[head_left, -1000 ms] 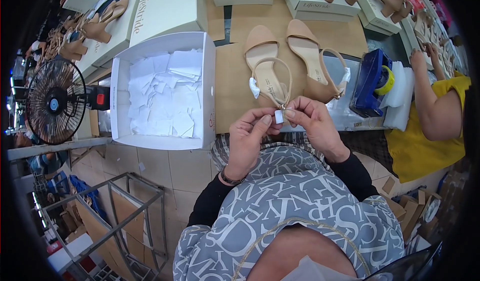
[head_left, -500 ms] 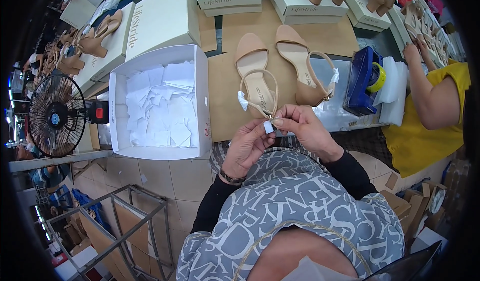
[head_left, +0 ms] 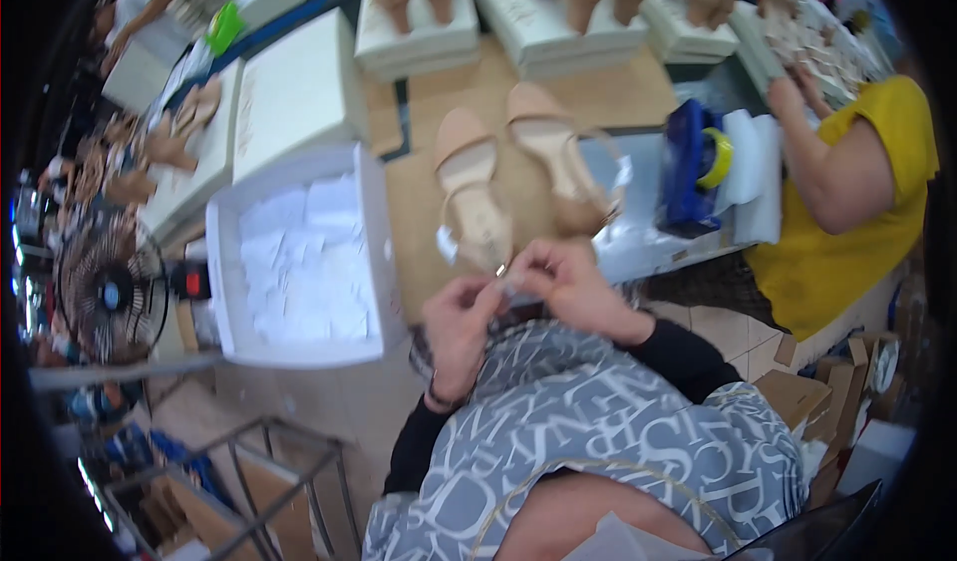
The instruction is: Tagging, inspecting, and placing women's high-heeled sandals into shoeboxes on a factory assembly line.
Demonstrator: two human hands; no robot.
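Two beige open-toe heeled sandals lie side by side, toes pointing away from me. At the heel end of the left sandal (head_left: 465, 160), near its metal buckle, my left hand (head_left: 461, 324) and my right hand (head_left: 573, 287) meet, fingers closed in a pinch. A small pale piece shows between the fingertips, with the ankle strap; blur hides exactly what each finger grips. The right sandal (head_left: 539, 122) is untouched, white wrapping (head_left: 623, 174) on its strap. Another bit of white wrapping (head_left: 446, 244) sits beside the left sandal's strap.
A white box (head_left: 375, 252) of paper slips (head_left: 304, 252) stands left, near a black fan (head_left: 112, 282). Shoe boxes (head_left: 299, 87) with sandals line the back. A blue tape dispenser (head_left: 685, 167) and white foam rolls (head_left: 758, 177) are right, beside a co-worker in yellow (head_left: 847, 212).
The view has shifted and blurred, so the table's things appear lower and mostly further left. Both hands stay pinched at the left sandal's strap; the white slip between them shows less.
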